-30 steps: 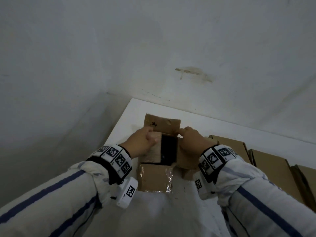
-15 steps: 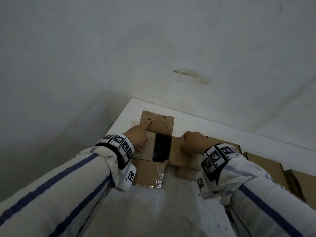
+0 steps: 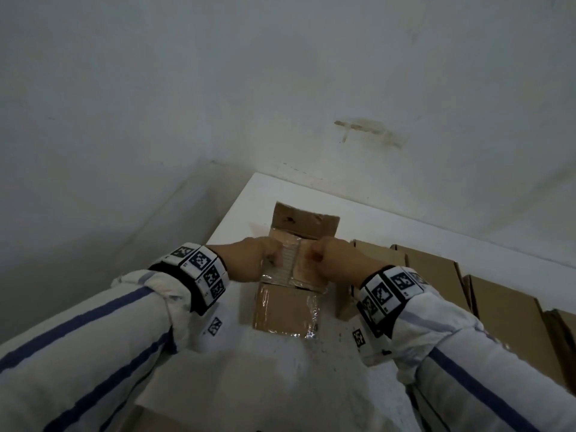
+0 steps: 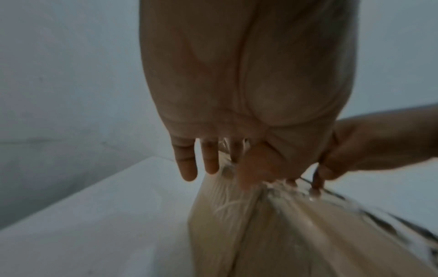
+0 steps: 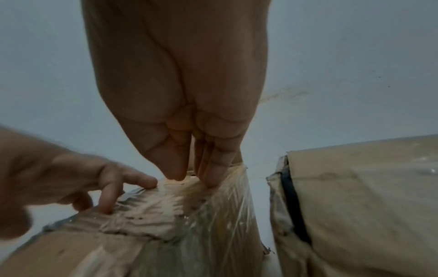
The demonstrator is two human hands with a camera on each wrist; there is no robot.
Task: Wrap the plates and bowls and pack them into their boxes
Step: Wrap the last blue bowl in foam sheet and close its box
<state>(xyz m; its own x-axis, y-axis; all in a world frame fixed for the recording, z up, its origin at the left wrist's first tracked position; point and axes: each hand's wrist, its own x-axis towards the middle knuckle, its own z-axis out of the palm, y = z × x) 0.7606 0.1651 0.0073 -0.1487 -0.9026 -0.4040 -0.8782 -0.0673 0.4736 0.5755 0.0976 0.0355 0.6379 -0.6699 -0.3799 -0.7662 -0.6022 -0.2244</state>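
The box (image 3: pixel 288 277) at the far left corner of the table (image 3: pixel 249 363) is brown corrugated cardboard, matt, with strips of clear glossy tape wrinkled across its flaps and a torn, fibrous paper layer along the top seam. The table surface is white, matt and speckled with dark marks. The row of boxes (image 3: pixel 486 294) along the right edge is plain matt cardboard, and the wall (image 3: pixel 218 88) is white, matt and stained.

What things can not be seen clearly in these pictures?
- Contents of the small cardboard box: head view, closed flaps and both hands cover them.
- Left hand fingertips: left wrist view, blurred, buried in the plastic film.
- Row of boxes: head view, cut off at the right edge.
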